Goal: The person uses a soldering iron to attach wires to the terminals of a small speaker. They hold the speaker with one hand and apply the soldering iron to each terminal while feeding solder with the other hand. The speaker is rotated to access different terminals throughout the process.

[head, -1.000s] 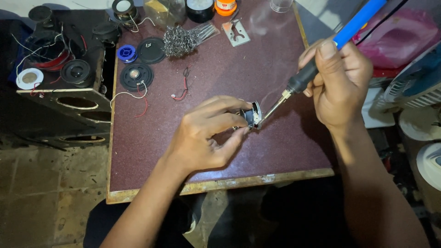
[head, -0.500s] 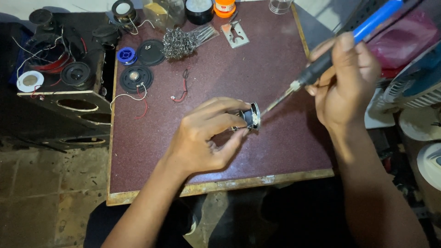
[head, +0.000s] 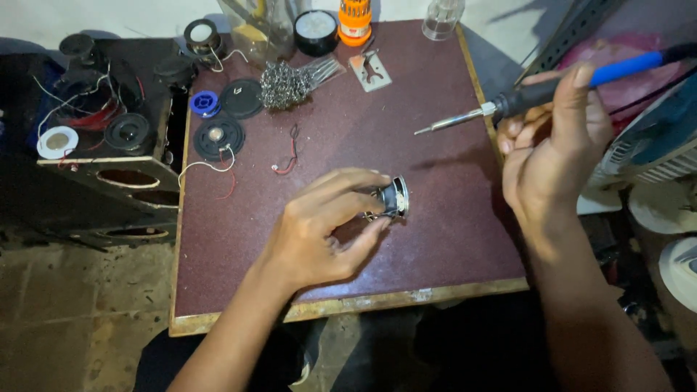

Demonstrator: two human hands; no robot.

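Near table centre, left hand (head: 319,232) pinches a small round speaker (head: 396,197) between thumb and fingers, holding it on edge just above the dark red tabletop (head: 450,239), metal rim facing right. Fingers closed tight on it. Right hand (head: 552,156) at the table's right edge, raised, wrapped around a soldering iron (head: 537,91) with black grip and blue handle. Metal tip points left, well apart from the speaker, in the air over the table. Hands well apart from each other.

Behind the left hand: short red and black wire piece (head: 290,152) lying loose. Further back left: flat black speaker cone (head: 218,136) with white and red leads, a second black disc (head: 241,98), blue solder spool (head: 205,103). Tangled metal wire wool (head: 283,83) beside them, small metal plate (head: 370,71) to its right. Back edge: black round tin (head: 316,33), orange container (head: 355,18), clear glass jar (head: 443,18). Left of the table: black speaker cabinet (head: 109,181) with more drivers and wires on top. Right side: white fan grille (head: 653,156), partly cut off.
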